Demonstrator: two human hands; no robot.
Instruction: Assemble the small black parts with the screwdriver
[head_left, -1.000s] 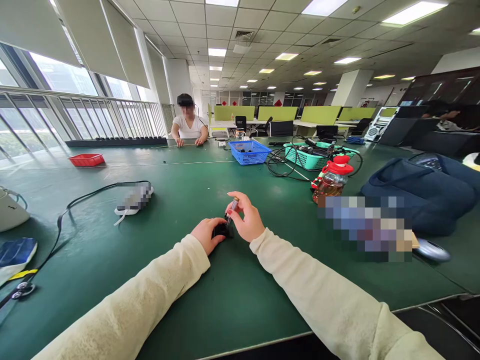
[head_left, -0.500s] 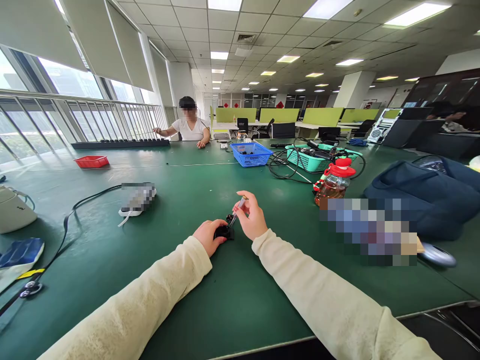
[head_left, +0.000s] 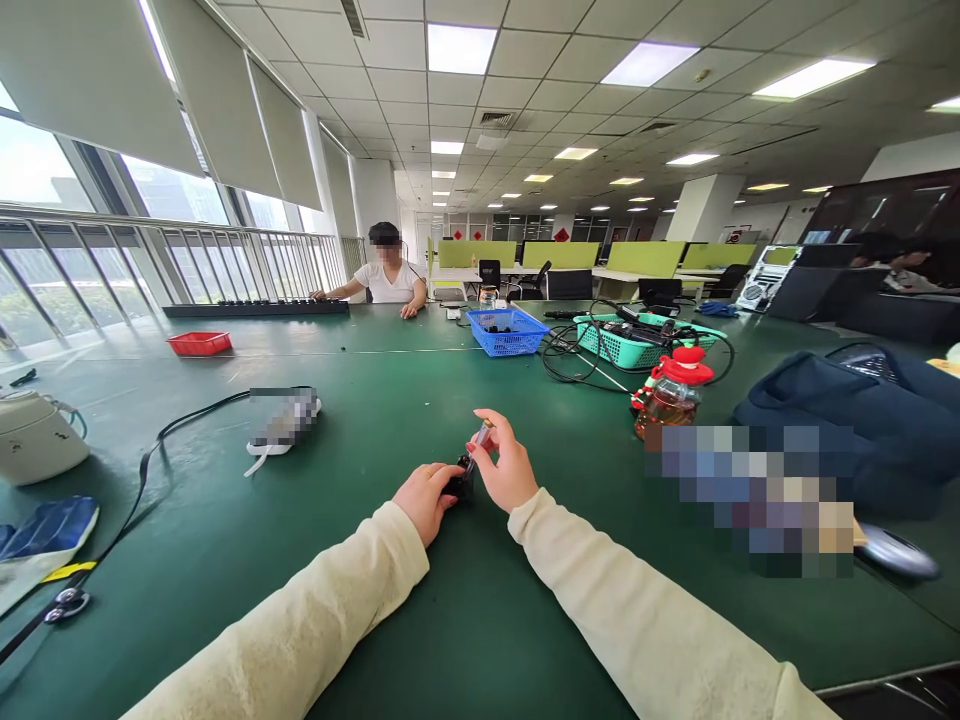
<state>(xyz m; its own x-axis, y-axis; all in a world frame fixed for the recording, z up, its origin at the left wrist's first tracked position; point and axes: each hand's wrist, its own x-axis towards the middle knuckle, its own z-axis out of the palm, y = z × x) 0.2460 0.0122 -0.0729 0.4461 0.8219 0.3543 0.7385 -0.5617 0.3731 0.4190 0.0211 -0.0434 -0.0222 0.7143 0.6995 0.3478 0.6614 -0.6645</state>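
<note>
My left hand (head_left: 424, 500) lies low over the green table (head_left: 390, 420), its fingers and thumb closed on a small black part (head_left: 463, 484) whose exact kind is too small to tell. Just to the right, my right hand (head_left: 510, 470) pinches a slim screwdriver (head_left: 482, 436) between thumb and fingers. The screwdriver stands slanted, its lower end reaching down to the black part. My fingers cover much of the part, and the point of contact cannot be made out.
Ahead are a blue basket (head_left: 506, 333), a teal basket (head_left: 622, 345) with cables, and a red tray (head_left: 199, 343). A red-lidded jar (head_left: 671, 395) and a dark blue bag (head_left: 832, 420) stand right. A white kettle-like vessel (head_left: 37, 435) is left. Across the table sits a person (head_left: 390, 278).
The head view has tilted up, so the table and hands appear lower. The black part looks turned a little more upright. Both hands keep their hold.
</note>
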